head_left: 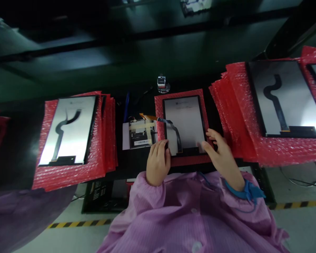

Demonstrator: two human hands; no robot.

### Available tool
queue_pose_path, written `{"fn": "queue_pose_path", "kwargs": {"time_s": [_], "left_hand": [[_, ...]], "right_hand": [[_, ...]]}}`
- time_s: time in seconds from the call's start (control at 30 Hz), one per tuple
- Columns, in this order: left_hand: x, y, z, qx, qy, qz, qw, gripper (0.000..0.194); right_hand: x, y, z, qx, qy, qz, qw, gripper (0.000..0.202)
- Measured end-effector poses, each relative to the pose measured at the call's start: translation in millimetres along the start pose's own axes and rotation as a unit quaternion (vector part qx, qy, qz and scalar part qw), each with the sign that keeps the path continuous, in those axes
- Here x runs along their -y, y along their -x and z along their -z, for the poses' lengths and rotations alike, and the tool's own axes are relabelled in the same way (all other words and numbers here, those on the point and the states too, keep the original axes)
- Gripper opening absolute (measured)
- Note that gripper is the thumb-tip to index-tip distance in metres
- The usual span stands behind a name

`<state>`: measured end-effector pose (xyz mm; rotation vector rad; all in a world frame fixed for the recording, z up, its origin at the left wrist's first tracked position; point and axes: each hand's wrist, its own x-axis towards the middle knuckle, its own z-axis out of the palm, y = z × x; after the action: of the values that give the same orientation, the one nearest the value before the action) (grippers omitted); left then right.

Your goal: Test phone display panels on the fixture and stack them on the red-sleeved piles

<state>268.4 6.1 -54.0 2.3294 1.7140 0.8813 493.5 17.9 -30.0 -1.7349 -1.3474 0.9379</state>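
Note:
A tablet-sized display panel (186,121) lies face down on red bubble wrap (159,102) in front of me, its grey back up. From its lower edge a dark flex cable (177,135) curves up to the left and ends in an orange strip (147,116). My left hand (158,162) is closed at the panel's lower left edge, fingers together. At the lower right edge, my right hand (223,158) grips the panel, thumb on its back and fingers beside the rim. Left of the panel sits a small circuit assembly (141,133) with tape across it.
Red bubble wrap stacks topped with similar panels stand left (68,131) and right (287,98). A blue stick (126,107) and a small metal fixture (161,84) lie behind the circuit assembly. A purple sleeve (28,218) of another person shows lower left.

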Motion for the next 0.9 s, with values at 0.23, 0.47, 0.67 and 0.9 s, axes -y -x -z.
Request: {"fn": "queue_pose_path", "kwargs": {"time_s": [0.23, 0.47, 0.67, 0.9], "left_hand": [[1, -2, 10.5, 0.013, 0.029, 0.01, 0.999, 0.023], [18, -22, 27.8, 0.085, 0.093, 0.059, 0.99, 0.028], [14, -13, 16.4, 0.06, 0.07, 0.052, 0.994, 0.029], [18, -17, 22.9, 0.062, 0.146, 0.105, 0.982, 0.035]], "right_hand": [[36, 8, 16, 0.028, -0.028, -0.003, 0.999, 0.048], [89, 23, 6, 0.013, 0.106, 0.162, 0.981, 0.056], [52, 0, 16, 0.068, -0.038, 0.024, 0.997, 0.067], [81, 12, 13, 0.06, -0.038, 0.128, 0.989, 0.054]]}}
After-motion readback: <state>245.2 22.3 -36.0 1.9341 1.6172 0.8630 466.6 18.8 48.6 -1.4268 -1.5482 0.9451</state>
